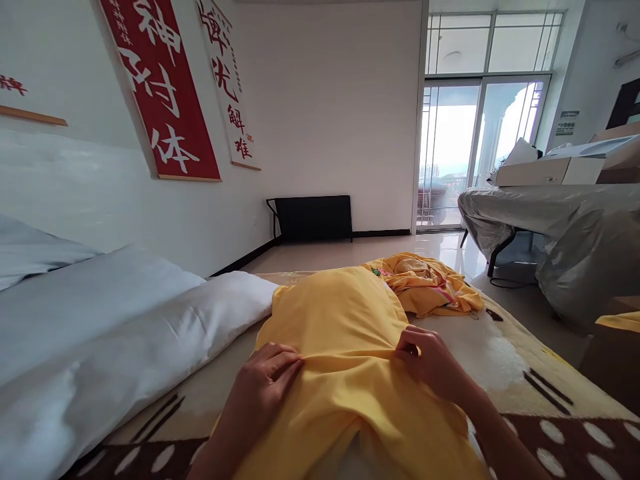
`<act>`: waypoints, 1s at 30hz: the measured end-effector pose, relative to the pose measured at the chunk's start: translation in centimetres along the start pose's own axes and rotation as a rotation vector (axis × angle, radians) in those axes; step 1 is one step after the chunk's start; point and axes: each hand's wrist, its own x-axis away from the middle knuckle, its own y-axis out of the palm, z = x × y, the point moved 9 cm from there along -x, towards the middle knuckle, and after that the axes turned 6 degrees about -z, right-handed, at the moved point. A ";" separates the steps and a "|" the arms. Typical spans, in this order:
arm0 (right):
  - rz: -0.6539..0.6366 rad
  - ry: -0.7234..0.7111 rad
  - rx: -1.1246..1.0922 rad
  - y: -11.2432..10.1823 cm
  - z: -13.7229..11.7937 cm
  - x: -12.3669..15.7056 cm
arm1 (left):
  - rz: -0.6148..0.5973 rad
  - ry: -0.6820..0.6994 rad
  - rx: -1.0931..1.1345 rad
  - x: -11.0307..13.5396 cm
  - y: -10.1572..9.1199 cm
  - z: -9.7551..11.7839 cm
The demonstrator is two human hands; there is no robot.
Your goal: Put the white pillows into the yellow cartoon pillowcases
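Observation:
A yellow pillowcase (335, 307) lies in front of me on the bed, filled out and rounded at its far end. My left hand (270, 373) pinches the cloth on its left side. On the opposite side, my right hand (420, 350) grips the fabric between thumb and fingers. A fold runs taut across from one hand to the other. Nearer to me the cloth is loose and wrinkled, and a bit of white pillow (357, 453) shows under its near edge.
White pillows (150, 333) are piled along the left. A crumpled yellow cloth (425, 283) lies beyond the pillowcase to the right. Beneath is a beige and brown blanket (500, 353). A plastic-covered table (540, 207) with boxes (540, 172) stands right, and a black folded panel (315, 217) leans at the far wall.

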 end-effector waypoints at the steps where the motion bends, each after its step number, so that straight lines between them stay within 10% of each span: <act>1: 0.016 -0.027 0.023 -0.4 -0.5 0.1 | 0.019 0.022 -0.029 0.1 -0.2 0.3; 8: 0.166 -0.271 0.062 -2.2 -4.5 1.4 | 0.238 0.124 -0.046 1.1 -3.3 2.5; 12: 0.164 -0.203 -0.106 -0.5 -2.6 1.0 | 0.304 0.212 -0.004 1.6 -4.4 4.0; 18: -0.014 -0.113 -0.017 5.1 0.8 -0.6 | -0.104 -0.013 -0.049 0.5 2.6 2.6; 23: 0.521 -0.396 0.119 -0.1 -3.1 2.9 | 0.355 0.082 -0.111 2.8 -1.7 3.8; 25: 0.470 -0.403 0.181 0.4 -3.9 3.0 | 0.191 0.058 -0.121 2.2 -1.3 4.3; 28: 0.007 -0.211 0.222 4.5 -2.5 0.9 | -0.480 -0.090 -0.052 1.5 3.5 4.2; 30: -0.239 -0.097 0.198 6.3 -1.4 0.4 | -0.683 -0.172 0.016 1.9 4.4 4.3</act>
